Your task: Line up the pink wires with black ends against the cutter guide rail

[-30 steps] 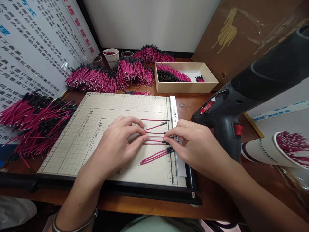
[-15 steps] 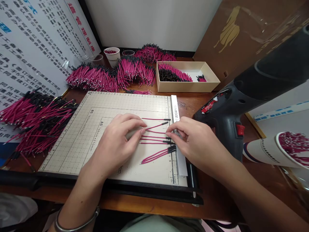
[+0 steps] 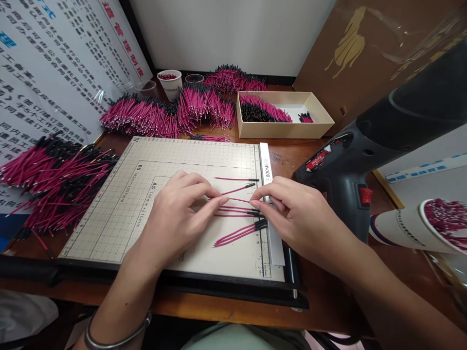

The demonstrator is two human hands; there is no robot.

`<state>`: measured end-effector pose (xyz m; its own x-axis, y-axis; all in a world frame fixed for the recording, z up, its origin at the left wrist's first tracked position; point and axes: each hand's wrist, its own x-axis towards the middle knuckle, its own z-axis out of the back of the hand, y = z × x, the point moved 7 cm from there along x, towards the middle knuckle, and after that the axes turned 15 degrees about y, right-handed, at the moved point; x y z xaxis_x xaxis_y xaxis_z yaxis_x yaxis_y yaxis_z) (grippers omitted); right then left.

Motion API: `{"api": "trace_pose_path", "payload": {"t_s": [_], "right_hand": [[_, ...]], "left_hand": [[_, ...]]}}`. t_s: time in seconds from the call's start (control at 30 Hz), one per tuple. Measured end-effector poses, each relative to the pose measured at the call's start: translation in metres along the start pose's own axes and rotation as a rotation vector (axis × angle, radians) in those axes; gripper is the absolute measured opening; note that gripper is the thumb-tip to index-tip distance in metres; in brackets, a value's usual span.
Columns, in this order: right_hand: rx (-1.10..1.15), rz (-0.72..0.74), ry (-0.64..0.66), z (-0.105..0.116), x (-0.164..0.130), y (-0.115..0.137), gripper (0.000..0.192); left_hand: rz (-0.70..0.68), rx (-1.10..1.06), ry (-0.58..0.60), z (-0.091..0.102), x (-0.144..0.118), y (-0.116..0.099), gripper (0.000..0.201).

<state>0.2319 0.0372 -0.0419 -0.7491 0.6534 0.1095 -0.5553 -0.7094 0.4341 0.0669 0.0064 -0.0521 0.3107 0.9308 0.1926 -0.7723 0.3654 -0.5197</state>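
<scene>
So both hands are on one thin pink wire (image 3: 239,200), sitting over the right part of a cream gridded board (image 3: 109,209) on the wooden tabletop (image 3: 219,313). Left hand (image 3: 184,206) has thumb and index pinched together at the wire's left end, and the right hand (image 3: 292,206) has a narrow pinch on the other end, so whatever's at that tip is hidden behind the fingers. The bit between them runs pretty much straight across. Two more loose wires (image 3: 233,178) with black ends lie just beyond it on the board, a couple (image 3: 235,215) are just on the near side, and a little slanted bunch (image 3: 237,235) is closer to the person, black ends pointing right. A white strip (image 3: 276,248) runs along the board's right edge, under the right hand. Past that there's a chunky black tool (image 3: 346,165) with a red switch (image 3: 366,195), plus a paper cup (image 3: 394,226) full of pink wires, tipped at an angle. At the back, a shallow cream box (image 3: 284,130) holds more black-ended wires, mostly on its left side. Big heap of wires (image 3: 62,180) left of the board too, and a metal bracelet (image 3: 126,339) on the left wrist.
</scene>
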Motion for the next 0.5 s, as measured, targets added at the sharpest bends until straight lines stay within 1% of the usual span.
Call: {"api": "trace_pose_path", "payload": {"t_s": [0.07, 0.27, 0.5], "right_hand": [[0.005, -0.002, -0.007, 0.0000, 0.0002, -0.0004, 0.011], [0.005, 0.017, -0.045, 0.0012, 0.0013, -0.0005, 0.009], [0.021, 0.072, -0.067, 0.0051, -0.0005, 0.0039, 0.008]], "left_hand": [[-0.006, 0.008, -0.018, 0.0010, -0.0004, -0.0010, 0.013], [-0.062, -0.046, -0.021, 0.0038, -0.0013, -0.0056, 0.010], [-0.060, -0.084, -0.026, 0.0053, -0.0024, -0.0063, 0.010]]}}
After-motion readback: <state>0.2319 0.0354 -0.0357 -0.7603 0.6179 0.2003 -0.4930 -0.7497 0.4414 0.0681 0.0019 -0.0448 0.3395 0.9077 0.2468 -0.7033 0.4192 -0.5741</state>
